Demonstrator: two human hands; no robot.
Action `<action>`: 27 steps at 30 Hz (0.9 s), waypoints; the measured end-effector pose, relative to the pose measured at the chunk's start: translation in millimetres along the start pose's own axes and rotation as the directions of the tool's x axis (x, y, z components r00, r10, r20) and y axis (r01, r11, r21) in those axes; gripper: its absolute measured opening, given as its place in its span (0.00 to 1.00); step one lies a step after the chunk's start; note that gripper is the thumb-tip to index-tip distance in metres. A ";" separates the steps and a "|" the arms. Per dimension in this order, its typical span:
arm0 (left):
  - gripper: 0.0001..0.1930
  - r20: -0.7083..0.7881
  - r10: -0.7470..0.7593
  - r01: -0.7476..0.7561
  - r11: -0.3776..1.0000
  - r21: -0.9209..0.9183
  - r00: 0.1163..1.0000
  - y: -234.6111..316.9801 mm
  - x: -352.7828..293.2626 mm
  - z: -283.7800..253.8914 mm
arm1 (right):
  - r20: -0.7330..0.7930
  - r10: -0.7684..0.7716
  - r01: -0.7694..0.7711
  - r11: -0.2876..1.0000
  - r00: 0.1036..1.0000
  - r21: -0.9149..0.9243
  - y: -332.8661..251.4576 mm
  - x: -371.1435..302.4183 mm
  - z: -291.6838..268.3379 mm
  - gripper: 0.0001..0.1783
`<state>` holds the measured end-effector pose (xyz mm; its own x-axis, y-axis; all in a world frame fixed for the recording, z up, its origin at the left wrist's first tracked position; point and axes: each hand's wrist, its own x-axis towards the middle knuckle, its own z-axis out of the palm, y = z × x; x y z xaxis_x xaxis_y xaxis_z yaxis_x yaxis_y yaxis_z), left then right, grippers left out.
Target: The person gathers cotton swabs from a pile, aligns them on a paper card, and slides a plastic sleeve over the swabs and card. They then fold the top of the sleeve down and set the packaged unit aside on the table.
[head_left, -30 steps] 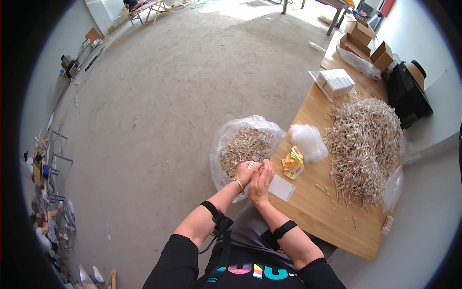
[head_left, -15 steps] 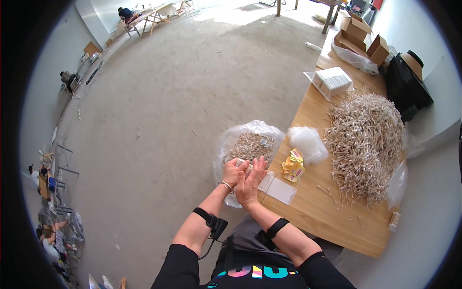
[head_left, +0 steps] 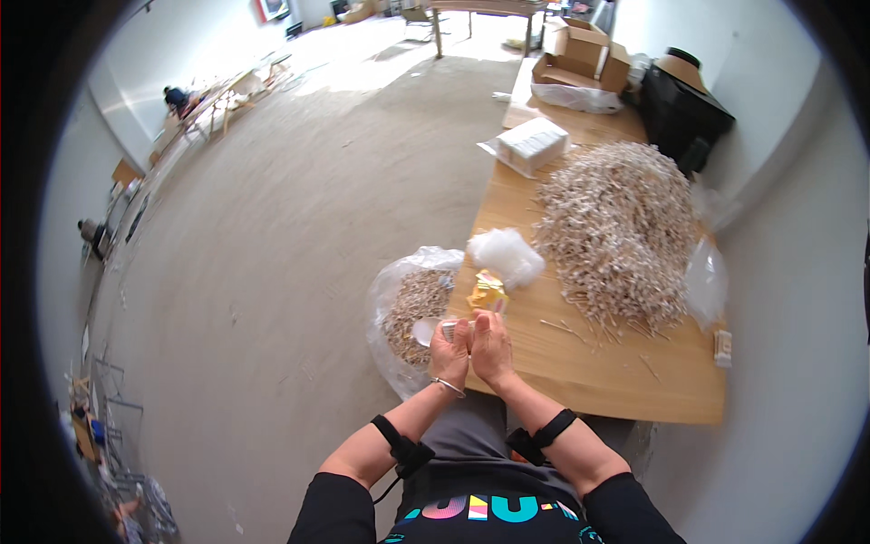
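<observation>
My left hand [head_left: 450, 352] is closed around a small bundle of cotton swabs [head_left: 449, 330], mostly hidden by the fingers. Right beside it my right hand [head_left: 492, 350] is cupped inward with its fingers together, pressing the bundle from the other side. A pale round thing [head_left: 424, 331] shows just left of the fingers; I cannot make out what it is. Below and left of the hands, a clear plastic bag [head_left: 385, 281] holds many loose cotton swabs [head_left: 412, 308]. Just beyond my right hand lie yellow printed cards [head_left: 488, 289] on the wooden table [head_left: 553, 372].
A big heap of cotton swabs [head_left: 625, 227] covers the table's right side. Near the cards lie clear plastic bags [head_left: 507, 257]. Farther back are a white wrapped pack [head_left: 533, 145], an open cardboard box [head_left: 580, 59] and a black bin [head_left: 684, 113]. A small box [head_left: 722, 348] stands at the right edge.
My view has turned right, so the table appears farther left. My hands have moved closer over the table's near edge, and my right hand's fingers have drawn in from a flatter, spread pose.
</observation>
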<state>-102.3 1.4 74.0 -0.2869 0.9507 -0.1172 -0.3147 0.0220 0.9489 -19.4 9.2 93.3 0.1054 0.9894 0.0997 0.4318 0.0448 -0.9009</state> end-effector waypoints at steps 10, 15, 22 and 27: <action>0.11 0.733 -0.491 0.485 0.838 0.249 0.472 25.8 -35.2 24.7 | 0.225 -0.241 0.301 0.910 0.944 -0.286 18.8 -37.4 -121.8 0.18; 0.09 0.859 -0.468 0.117 0.884 0.453 0.208 8.6 -50.9 33.9 | 0.487 -0.245 0.459 0.800 0.838 -0.387 16.8 -52.9 -136.2 0.15; 0.08 0.813 -0.411 0.098 0.907 0.409 0.413 16.5 -61.7 38.9 | 0.450 -0.262 0.387 0.898 0.854 -0.211 12.2 -56.2 -140.4 0.26; 0.08 0.868 -0.323 0.037 0.942 0.335 0.376 -1.0 -54.0 23.5 | 0.468 -0.325 0.399 0.915 0.822 -0.065 21.5 -56.2 -135.4 0.25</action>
<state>-65.2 -42.7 86.2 0.7793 0.6191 -0.0968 -0.0039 0.1592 0.9872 105.3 -64.2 125.6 -0.4732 0.8629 0.1774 0.4951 0.4270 -0.7566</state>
